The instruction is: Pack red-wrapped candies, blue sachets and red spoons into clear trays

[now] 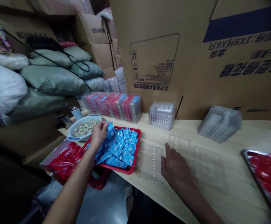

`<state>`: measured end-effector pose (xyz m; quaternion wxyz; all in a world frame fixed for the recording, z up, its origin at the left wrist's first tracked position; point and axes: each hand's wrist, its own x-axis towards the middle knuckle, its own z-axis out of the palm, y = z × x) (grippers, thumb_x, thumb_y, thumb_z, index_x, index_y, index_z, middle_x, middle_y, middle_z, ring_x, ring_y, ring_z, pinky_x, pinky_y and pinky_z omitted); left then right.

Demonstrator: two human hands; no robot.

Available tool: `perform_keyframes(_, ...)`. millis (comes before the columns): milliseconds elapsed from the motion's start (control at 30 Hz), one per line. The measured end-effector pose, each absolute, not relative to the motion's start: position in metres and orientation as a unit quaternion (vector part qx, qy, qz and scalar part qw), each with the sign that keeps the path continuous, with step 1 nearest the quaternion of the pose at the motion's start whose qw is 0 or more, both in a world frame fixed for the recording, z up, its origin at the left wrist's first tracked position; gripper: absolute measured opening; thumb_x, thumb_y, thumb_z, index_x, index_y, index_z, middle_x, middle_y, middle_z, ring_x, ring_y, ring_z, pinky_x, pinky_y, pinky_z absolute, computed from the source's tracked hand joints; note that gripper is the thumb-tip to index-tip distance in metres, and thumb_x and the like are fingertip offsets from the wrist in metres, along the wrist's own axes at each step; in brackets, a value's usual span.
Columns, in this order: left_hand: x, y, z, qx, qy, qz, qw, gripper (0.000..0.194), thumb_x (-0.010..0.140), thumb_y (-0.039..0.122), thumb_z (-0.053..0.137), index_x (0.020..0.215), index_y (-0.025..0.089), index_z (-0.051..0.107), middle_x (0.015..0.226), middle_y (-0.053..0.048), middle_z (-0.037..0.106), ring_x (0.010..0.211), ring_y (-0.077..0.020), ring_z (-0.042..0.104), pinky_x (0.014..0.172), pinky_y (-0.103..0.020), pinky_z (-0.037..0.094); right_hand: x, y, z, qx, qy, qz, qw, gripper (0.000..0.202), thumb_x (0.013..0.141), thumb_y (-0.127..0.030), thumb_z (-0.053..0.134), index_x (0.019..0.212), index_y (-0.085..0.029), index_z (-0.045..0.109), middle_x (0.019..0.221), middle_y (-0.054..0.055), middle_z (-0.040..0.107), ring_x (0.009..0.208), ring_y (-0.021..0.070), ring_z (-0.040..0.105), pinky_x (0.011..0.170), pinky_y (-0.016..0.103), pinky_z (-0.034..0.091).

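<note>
My left hand (pixel 99 133) is closed in a pinch at the back left of a red basket (pixel 137 146). Between its fingertips is a small blue packet (pixel 109 125). Many similar blue packets (pixel 118 149) fill the basket. My right hand (pixel 176 166) is over the table with index finger stretched and thumb apart, and nothing shows in it. It is at the right edge of a clear plastic tray (pixel 149 163) lying flat. More flat clear plastic, a small tray (pixel 178 143) and a larger one (pixel 210 165), lies behind and to its right.
A blue bowl (pixel 70 137) of small pale pieces stands left of the basket. Behind are stacked red-and-blue packs (pixel 116 107) and clear tray stacks (pixel 161 115) (pixel 220 123). A metal tray (pixel 254 174) with red items sits at right. A large carton (pixel 196 62) backs the table.
</note>
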<state>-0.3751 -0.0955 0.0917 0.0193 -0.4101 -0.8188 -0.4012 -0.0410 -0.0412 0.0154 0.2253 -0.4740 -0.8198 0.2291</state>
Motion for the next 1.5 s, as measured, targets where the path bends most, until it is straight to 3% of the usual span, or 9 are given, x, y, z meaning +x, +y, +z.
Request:
perform_keyframes(167,-0.288,-0.089,0.093,-0.443,-0.689,-0.549,-0.167,0.03,0.083,0.047,0.06,0.087,0.017,0.06,0.067,0.003,0.055,0.056,-0.0114,0.047,0.055,-0.022,0.04,-0.059,-0.055,0.056,-0.35,-0.72,0.533,0.275,0.058,0.089,-0.032,0.054,0.144,-0.021,0.039,0.125,0.015,0.06,0.091,0.0234,0.065,0.079,0.041,0.054)
perform_keyframes(333,-0.193,-0.074,0.071,-0.525,-0.66,-0.498,-0.2,0.03,0.086,0.048,0.06,0.093,0.019,0.065,0.073,0.0,0.064,0.062,-0.0145,0.056,0.058,-0.024,0.045,-0.066,-0.039,0.058,-0.291,-0.494,0.761,0.303,0.025,0.088,-0.038,0.055,0.106,-0.02,0.054,0.07,-0.003,0.059,0.052,0.0115,0.057,0.048,0.023,0.048)
perform_keyframes(567,-0.154,-0.044,0.051,-0.485,-0.579,-0.455,-0.471,0.065,0.076,0.055,0.07,0.126,0.014,0.058,0.069,0.002,0.059,0.053,-0.0115,0.05,0.049,-0.022,0.037,0.013,-0.015,0.035,-0.347,-0.488,0.716,0.359,0.03,0.073,-0.047,0.064,0.078,-0.018,0.057,0.056,-0.003,0.059,0.038,0.008,0.045,0.034,0.019,0.031)
perform_keyframes(767,-0.147,0.021,0.039,-0.56,-0.678,-0.418,-0.228,0.037,0.084,0.025,0.056,0.118,0.013,0.061,0.066,0.002,0.056,0.06,-0.014,0.054,0.057,-0.023,0.041,0.11,0.034,0.021,-0.502,-0.469,0.527,0.501,0.026,0.076,-0.044,0.058,0.079,-0.018,0.057,0.064,-0.001,0.058,0.056,0.0127,0.056,0.05,0.022,0.044)
perform_keyframes(900,-0.114,0.059,0.026,-0.632,-0.724,-0.23,-0.155,0.043,0.084,0.011,0.05,0.127,0.012,0.055,0.081,-0.006,0.066,0.078,-0.0204,0.064,0.071,-0.03,0.047,0.144,0.054,0.009,-0.648,-0.541,0.334,0.42,0.023,0.08,-0.029,0.048,0.091,-0.016,0.064,0.073,0.004,0.064,0.072,0.0182,0.06,0.065,0.027,0.047)
perform_keyframes(1067,-0.085,0.051,0.014,-0.698,-0.69,-0.152,-0.113,0.026,0.087,0.017,0.052,0.109,0.013,0.064,0.121,-0.022,0.061,0.112,-0.0342,0.059,0.091,-0.044,0.045,0.136,0.046,0.003,-0.714,-0.599,0.202,0.302,0.046,0.084,-0.015,0.042,0.125,-0.008,0.06,0.093,0.013,0.072,0.085,0.0234,0.065,0.076,0.03,0.046)
perform_keyframes(1167,-0.084,0.039,0.008,-0.752,-0.642,-0.1,-0.116,0.021,0.091,0.024,0.052,0.104,0.017,0.067,0.12,-0.017,0.065,0.117,-0.0313,0.057,0.1,-0.044,0.043,0.126,0.038,0.008,-0.705,-0.656,0.167,0.21,0.038,0.087,-0.012,0.042,0.115,-0.008,0.067,0.094,0.016,0.071,0.087,0.0237,0.066,0.075,0.029,0.044)
perform_keyframes(1333,-0.103,0.011,0.013,-0.759,-0.631,-0.147,-0.058,0.041,0.096,0.024,0.046,0.135,0.014,0.054,0.149,-0.019,0.047,0.139,-0.0313,0.042,0.112,-0.047,0.037,0.121,0.033,0.018,-0.714,-0.693,0.043,0.087,0.033,0.086,-0.006,0.041,0.103,-0.006,0.069,0.101,0.021,0.066,0.083,0.0242,0.066,0.07,0.032,0.044)
perform_keyframes(1500,-0.152,-0.056,0.052,-0.782,-0.588,-0.198,-0.057,0.03,0.098,0.024,0.044,0.119,0.023,0.066,0.121,-0.011,0.068,0.112,-0.0228,0.064,0.098,-0.037,0.05,0.13,0.023,-0.002,-0.536,-0.84,-0.032,0.073,0.048,0.082,-0.006,0.044,0.123,-0.018,0.064,0.123,0.019,0.063,0.104,0.0326,0.061,0.08,0.043,0.047)
